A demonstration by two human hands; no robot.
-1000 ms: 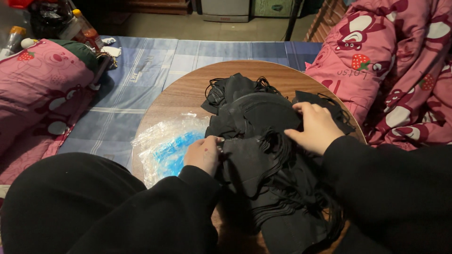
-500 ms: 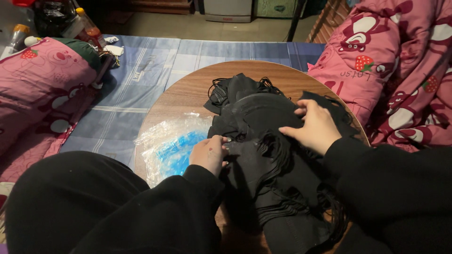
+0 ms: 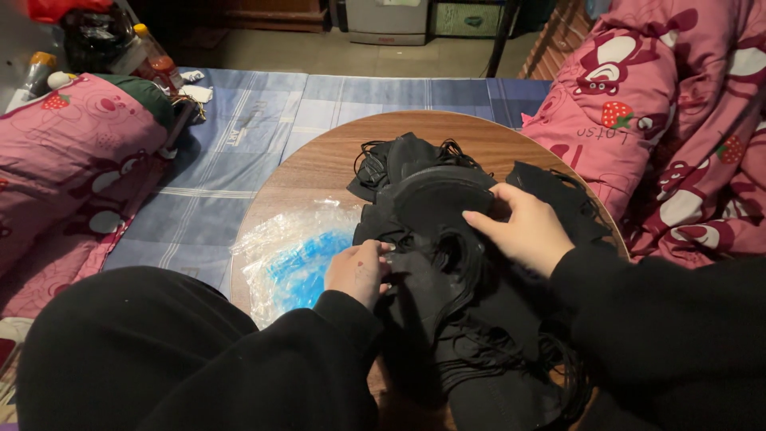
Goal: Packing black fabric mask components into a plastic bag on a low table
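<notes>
Far left, we see a pink printed cushion [image 3: 72, 160] lying on a blue checked mat [image 3: 239, 160], with bottles [image 3: 152, 60] just behind it at the top corner. Next, a round wooden table [image 3: 319, 164] sits on the mat. On its left part lies a clear plastic bag with blue inside [image 3: 291, 259], crinkled, flat on the wood. Our left hand [image 3: 357, 270] sits just right of the bag, fingers curled narrow, pinching the near edge of the pile of black masks [image 3: 447, 255]. The pile covers the middle and right of the table, ear loops tangled, spilling toward us. 1 black mask [image 3: 439, 199] lies on top of the pile, cupped side up. Our right hand [image 3: 523, 231] rests on the pile to the right, fingers half spread, thumb and fingertips holding that top mask's right edge. Both sleeves are black. Far right, a pink printed blanket [image 3: 678, 120] is bunched up just beside the table rim. At the top, cabinets [image 3: 391, 16] stand on the floor, well apart from the table.
</notes>
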